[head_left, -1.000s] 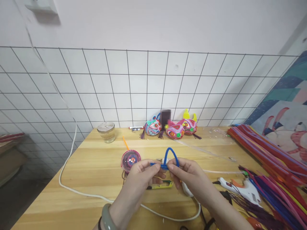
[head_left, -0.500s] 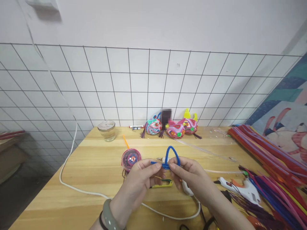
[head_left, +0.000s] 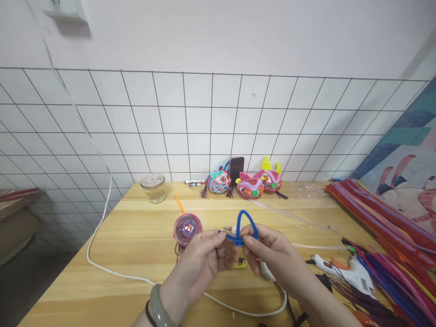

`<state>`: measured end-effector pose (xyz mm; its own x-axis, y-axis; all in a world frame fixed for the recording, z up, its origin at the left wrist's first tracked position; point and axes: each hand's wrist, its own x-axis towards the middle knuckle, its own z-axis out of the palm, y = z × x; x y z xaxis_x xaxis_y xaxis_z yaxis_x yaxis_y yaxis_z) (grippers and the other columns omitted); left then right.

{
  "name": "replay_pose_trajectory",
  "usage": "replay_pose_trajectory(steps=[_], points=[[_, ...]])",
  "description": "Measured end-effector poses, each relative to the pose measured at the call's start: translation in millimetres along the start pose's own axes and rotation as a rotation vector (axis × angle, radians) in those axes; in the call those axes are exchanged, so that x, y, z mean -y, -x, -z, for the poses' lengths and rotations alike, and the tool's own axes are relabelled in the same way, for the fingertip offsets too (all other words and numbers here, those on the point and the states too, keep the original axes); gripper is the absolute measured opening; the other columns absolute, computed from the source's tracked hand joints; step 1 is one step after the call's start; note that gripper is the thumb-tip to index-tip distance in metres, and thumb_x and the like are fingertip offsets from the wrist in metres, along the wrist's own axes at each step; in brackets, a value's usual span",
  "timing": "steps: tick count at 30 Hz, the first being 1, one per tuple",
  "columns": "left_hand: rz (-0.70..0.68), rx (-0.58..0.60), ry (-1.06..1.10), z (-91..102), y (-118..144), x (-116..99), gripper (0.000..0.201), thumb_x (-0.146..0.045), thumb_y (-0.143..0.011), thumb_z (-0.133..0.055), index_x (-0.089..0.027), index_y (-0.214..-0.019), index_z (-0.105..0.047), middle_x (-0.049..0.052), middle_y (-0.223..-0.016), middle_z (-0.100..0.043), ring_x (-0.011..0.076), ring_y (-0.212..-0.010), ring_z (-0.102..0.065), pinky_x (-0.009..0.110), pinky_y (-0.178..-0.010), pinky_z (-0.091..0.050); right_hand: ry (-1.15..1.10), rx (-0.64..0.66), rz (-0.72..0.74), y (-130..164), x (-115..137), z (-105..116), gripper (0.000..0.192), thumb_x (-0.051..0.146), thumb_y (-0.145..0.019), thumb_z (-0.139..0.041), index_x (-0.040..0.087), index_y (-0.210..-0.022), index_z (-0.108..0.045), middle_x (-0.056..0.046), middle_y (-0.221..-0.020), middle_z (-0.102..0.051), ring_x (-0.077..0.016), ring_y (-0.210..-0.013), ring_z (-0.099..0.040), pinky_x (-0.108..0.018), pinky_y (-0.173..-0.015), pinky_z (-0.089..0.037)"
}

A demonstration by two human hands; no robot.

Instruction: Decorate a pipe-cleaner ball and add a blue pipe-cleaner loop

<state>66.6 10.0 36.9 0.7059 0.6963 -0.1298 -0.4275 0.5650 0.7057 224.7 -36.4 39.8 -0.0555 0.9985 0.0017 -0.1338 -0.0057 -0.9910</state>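
Note:
A blue pipe cleaner [head_left: 254,222], bent into an upright loop with a flat coiled base, is held above the table between both hands. My left hand [head_left: 207,254] pinches its free end at the left between thumb and fingers. My right hand [head_left: 267,247] grips the base and the lower right of the loop. Behind the left hand lies a round pink and purple piece under a clear dome [head_left: 188,229]. Partly hidden below the hands are a yellow-green tool [head_left: 241,263] and a white object [head_left: 267,271].
On the right lie a white glue gun [head_left: 347,270] and bundles of coloured pipe cleaners [head_left: 378,213]. Colourful fish-like ornaments [head_left: 250,185] and a phone [head_left: 237,168] stand by the tiled wall. A glass jar [head_left: 153,188] is at the back left. A white cable [head_left: 116,272] crosses the table.
My left fingers have slid outward along the free end, which now slopes up to the left. The right hand keeps its hold. The view has shifted slightly.

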Motion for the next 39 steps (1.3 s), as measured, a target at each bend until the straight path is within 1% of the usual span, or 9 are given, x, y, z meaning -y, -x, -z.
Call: replay_pose_trajectory(steps=[4, 9, 14, 16, 20, 23, 30, 33, 39], points=[[0.003, 0.003, -0.016, -1.1, -0.3, 0.3, 0.020, -0.022, -0.082, -0.052, -0.010, -0.071, -0.063, 0.005, -0.064, -0.062, 0.0108, -0.057, -0.056, 0.022, -0.055, -0.041, 0.007, 0.052, 0.030, 0.4, -0.8, -1.3, 0.021, 0.037, -0.078, -0.060, 0.017, -0.076, -0.058, 0.006, -0.054, -0.051, -0.0049, -0.039, -0.046, -0.017, -0.040, -0.037], [0.019, -0.002, -0.010, -0.7, -1.2, 1.6, 0.022, -0.023, -0.081, -0.053, -0.009, -0.068, -0.062, 0.004, -0.058, -0.060, 0.0088, -0.051, -0.053, 0.021, -0.052, -0.040, -0.025, 0.118, 0.074, 0.1, 1.1, -5.1, 0.018, 0.033, -0.080, -0.059, 0.015, -0.077, -0.060, 0.003, -0.060, -0.053, -0.0054, -0.043, -0.049, -0.016, -0.040, -0.042], [0.040, 0.002, 0.006, 0.0, -2.0, 3.7, 0.018, -0.022, -0.079, -0.057, -0.009, -0.068, -0.061, 0.003, -0.057, -0.059, 0.0081, -0.051, -0.053, 0.019, -0.050, -0.040, -0.042, 0.164, 0.103, 1.7, 3.1, -7.4, 0.015, 0.029, -0.082, -0.057, 0.015, -0.079, -0.062, 0.001, -0.065, -0.055, -0.0059, -0.048, -0.051, -0.015, -0.041, -0.044], [0.041, -0.008, 0.001, 0.1, -1.9, 4.1, 0.018, -0.023, -0.078, -0.058, -0.010, -0.067, -0.060, 0.002, -0.056, -0.058, 0.0077, -0.050, -0.053, 0.019, -0.050, -0.040, -0.043, 0.158, 0.105, 2.5, 2.0, -7.1, 0.015, 0.030, -0.082, -0.057, 0.016, -0.080, -0.062, 0.001, -0.066, -0.055, -0.0060, -0.048, -0.051, -0.015, -0.041, -0.044], [0.032, -0.036, -0.022, 0.9, -1.3, 3.6, 0.011, -0.021, -0.076, -0.062, -0.012, -0.072, -0.058, 0.001, -0.062, -0.059, 0.0071, -0.052, -0.053, 0.019, -0.052, -0.041, -0.013, 0.138, 0.091, 3.4, -0.5, -6.6, 0.016, 0.032, -0.080, -0.058, 0.016, -0.078, -0.061, 0.001, -0.069, -0.054, -0.0047, -0.045, -0.049, -0.016, -0.041, -0.044], [0.011, -0.058, -0.035, 2.2, -1.1, 3.1, 0.012, -0.020, -0.073, -0.065, -0.013, -0.070, -0.056, 0.001, -0.064, -0.060, 0.0083, -0.053, -0.055, 0.021, -0.053, -0.042, 0.012, 0.127, 0.082, 3.0, -0.9, -7.0, 0.019, 0.035, -0.080, -0.059, 0.016, -0.076, -0.059, 0.002, -0.068, -0.053, -0.0047, -0.043, -0.048, -0.016, -0.040, -0.043], [-0.049, -0.071, -0.113, 3.1, -1.1, 2.0, 0.014, -0.022, -0.072, -0.066, -0.009, -0.070, -0.061, 0.005, -0.066, -0.063, 0.0106, -0.058, -0.058, 0.022, -0.056, -0.043, 0.002, 0.088, 0.069, 1.5, 0.0, -8.3, 0.020, 0.036, -0.077, -0.062, 0.017, -0.077, -0.057, 0.004, -0.061, -0.051, -0.0047, -0.042, -0.047, -0.016, -0.040, -0.043], [-0.061, -0.117, -0.150, 2.2, -1.5, 0.6, 0.012, -0.021, -0.070, -0.068, -0.011, -0.070, -0.060, 0.004, -0.065, -0.063, 0.0115, -0.057, -0.059, 0.022, -0.053, -0.042, 0.024, 0.071, 0.049, 1.9, 0.9, -8.4, 0.020, 0.036, -0.077, -0.062, 0.016, -0.075, -0.056, 0.004, -0.059, -0.052, -0.0046, -0.042, -0.048, -0.016, -0.041, -0.043], [-0.093, -0.148, -0.129, 0.8, -1.4, -3.0, 0.013, -0.019, -0.067, -0.070, -0.013, -0.071, -0.059, 0.003, -0.068, -0.065, 0.0130, -0.058, -0.061, 0.027, -0.060, -0.047, 0.052, 0.043, 0.046, 1.2, -0.1, -9.0, 0.021, 0.036, -0.076, -0.062, 0.017, -0.082, -0.057, 0.004, -0.059, -0.054, -0.0052, -0.041, -0.048, -0.018, -0.041, -0.044]])
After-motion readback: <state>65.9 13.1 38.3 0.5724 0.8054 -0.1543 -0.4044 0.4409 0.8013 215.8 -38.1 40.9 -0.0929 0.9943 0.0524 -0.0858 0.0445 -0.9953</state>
